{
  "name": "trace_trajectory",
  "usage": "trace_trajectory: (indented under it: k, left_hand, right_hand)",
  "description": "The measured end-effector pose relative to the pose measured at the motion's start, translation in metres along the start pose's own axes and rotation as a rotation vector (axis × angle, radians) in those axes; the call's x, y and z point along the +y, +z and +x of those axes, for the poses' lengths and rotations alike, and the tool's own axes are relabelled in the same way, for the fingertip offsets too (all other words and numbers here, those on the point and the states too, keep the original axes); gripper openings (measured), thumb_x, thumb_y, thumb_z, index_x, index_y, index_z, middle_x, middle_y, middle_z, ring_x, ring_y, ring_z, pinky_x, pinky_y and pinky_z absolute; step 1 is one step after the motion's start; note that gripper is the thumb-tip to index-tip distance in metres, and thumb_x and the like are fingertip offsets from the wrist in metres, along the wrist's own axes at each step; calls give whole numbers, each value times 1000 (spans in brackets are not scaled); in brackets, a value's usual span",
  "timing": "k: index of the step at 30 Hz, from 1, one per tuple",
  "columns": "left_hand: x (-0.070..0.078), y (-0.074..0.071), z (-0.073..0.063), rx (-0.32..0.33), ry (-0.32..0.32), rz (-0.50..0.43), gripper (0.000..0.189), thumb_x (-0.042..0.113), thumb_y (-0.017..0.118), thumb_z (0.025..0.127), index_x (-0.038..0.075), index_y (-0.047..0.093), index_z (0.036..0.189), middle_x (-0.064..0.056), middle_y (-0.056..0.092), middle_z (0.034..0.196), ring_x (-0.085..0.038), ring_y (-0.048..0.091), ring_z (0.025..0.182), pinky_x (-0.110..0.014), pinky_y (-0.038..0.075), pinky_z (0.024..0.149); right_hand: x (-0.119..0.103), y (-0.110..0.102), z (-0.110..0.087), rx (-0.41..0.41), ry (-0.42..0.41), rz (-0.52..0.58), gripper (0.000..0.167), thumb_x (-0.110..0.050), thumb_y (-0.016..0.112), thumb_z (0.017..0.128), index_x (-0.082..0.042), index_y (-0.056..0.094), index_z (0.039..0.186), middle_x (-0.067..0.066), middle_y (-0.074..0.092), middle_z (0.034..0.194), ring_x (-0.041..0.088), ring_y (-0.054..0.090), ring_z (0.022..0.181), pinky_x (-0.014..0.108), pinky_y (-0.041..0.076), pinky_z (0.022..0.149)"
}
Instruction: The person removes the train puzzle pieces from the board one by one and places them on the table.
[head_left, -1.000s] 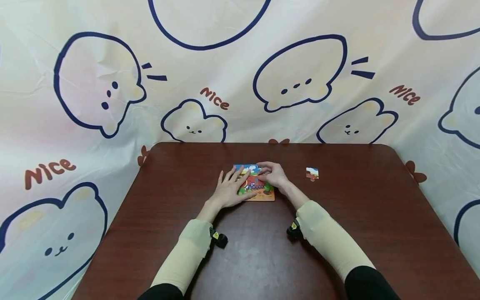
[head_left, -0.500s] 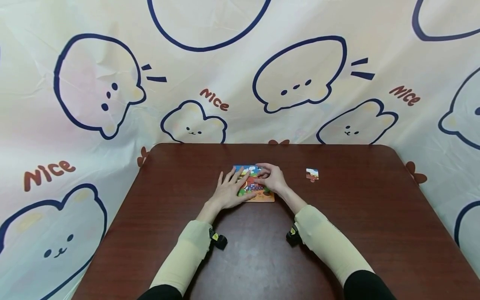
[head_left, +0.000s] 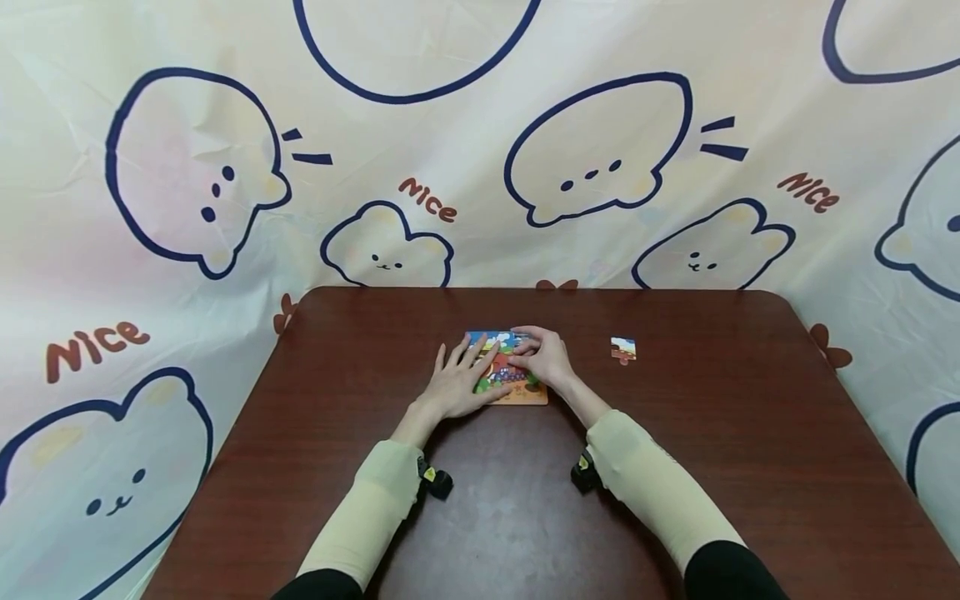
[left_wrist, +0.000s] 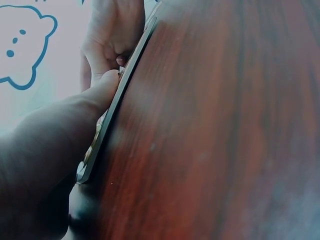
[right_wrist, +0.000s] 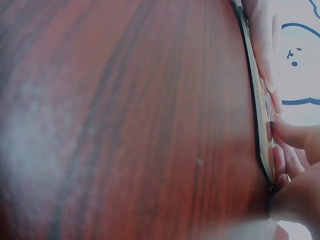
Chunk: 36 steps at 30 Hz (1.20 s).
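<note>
A small, colourful jigsaw puzzle (head_left: 513,398) lies flat on the table, with blue sky at its far edge and orange at its near edge. Spread across its left side, my left hand (head_left: 453,387) rests with straight fingers. My right hand (head_left: 550,358) bends over the upper right part, thumb and curled fingers about a puzzle piece there that they mostly hide. In the right wrist view the thumb (right_wrist: 292,132) touches the puzzle's face. The left wrist view shows the puzzle's edge (left_wrist: 107,125) side-on, the left thumb (left_wrist: 106,89) lying against its top.
One loose puzzle piece (head_left: 623,349) lies on the brown table (head_left: 675,433), right of the puzzle. A pale cloth (head_left: 480,142) printed with cartoon animals hangs behind the table. Black wrist cameras sit under both forearms.
My right thumb has shifted slightly left over the puzzle, and the right wrist has dropped a little nearer. The left hand stays in place; the loose piece has not moved.
</note>
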<state>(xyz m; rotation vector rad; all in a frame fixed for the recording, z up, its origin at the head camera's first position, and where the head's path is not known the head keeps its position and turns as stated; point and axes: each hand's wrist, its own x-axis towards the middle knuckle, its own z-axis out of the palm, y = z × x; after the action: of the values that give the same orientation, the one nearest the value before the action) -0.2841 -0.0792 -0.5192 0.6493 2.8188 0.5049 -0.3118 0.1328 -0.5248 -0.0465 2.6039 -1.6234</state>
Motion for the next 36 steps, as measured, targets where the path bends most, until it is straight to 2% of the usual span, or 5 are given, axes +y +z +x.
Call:
trace_trajectory:
  k: [11,17,22,27,36]
  left_hand:
    - [-4,2,0,-6,5,8,89,68,54,107,29,19,178,-7,14,187,-40,8,174,-73,-1,137]
    - [-5,6,0,-6,-4,18,90,70,52,107,30,15,179,-5,12,188,-37,6,175,-72,-2,137]
    - [-6,9,0,7,12,10,92,68,53,108,27,11,179,-4,10,188,-37,4,175,-72,-4,137]
    - [-5,10,1,22,9,6,97,69,53,107,22,9,179,-2,10,188,-35,4,175,-71,-4,137]
    - [-3,9,2,38,-2,-6,99,70,55,107,19,11,179,-2,12,188,-33,5,176,-69,-4,138]
  right_hand:
    - [-1,5,2,24,14,0,44,-9,84,98,-11,75,141,14,86,106,24,79,91,28,60,75]
    - [2,8,1,64,-33,-60,41,-13,84,98,-8,77,138,14,86,105,29,82,98,42,65,90]
    - [1,4,1,60,-62,-95,43,-14,85,98,-6,75,139,15,86,104,30,82,93,43,66,83]
    - [3,-1,2,41,-58,-55,43,-14,82,100,-6,72,141,17,85,107,30,81,92,37,64,78]
    - [7,-7,1,14,-59,16,41,-13,81,101,-5,71,141,22,83,113,37,78,108,47,64,93]
